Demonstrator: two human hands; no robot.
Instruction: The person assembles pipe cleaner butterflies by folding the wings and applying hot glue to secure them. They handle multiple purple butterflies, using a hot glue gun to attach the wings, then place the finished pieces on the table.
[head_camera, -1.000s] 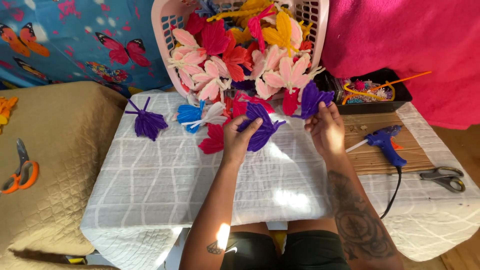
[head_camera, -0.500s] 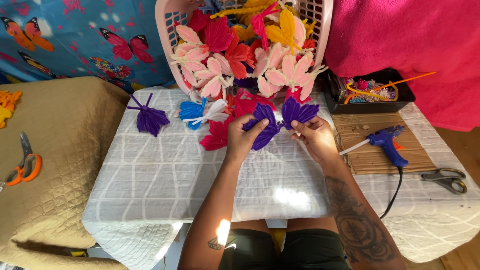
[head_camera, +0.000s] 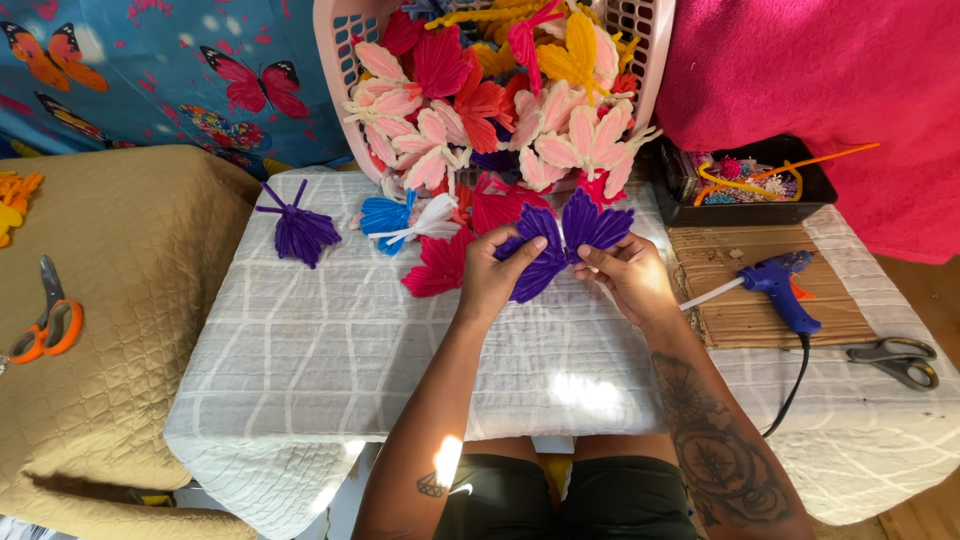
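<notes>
My left hand (head_camera: 492, 276) and my right hand (head_camera: 626, 274) together hold a purple fuzzy butterfly (head_camera: 560, 238) made of pipe cleaners, just above the white quilted table (head_camera: 330, 340). The left fingers pinch its left wings, the right fingers its right wings. Red butterflies (head_camera: 436, 266) lie right beside my left hand. A blue and white butterfly (head_camera: 400, 218) and a separate purple one (head_camera: 298, 232) lie farther left on the cloth.
A pink basket (head_camera: 340, 70) full of pink, red and yellow butterflies stands tipped at the back. A blue glue gun (head_camera: 778, 290) rests on cardboard at right, near grey scissors (head_camera: 896, 358) and a black tray (head_camera: 752, 184). Orange scissors (head_camera: 46, 326) lie on the tan cushion.
My right hand brought its purple wing piece in from the right to meet the piece in my left hand; both hands now hold the joined butterfly.
</notes>
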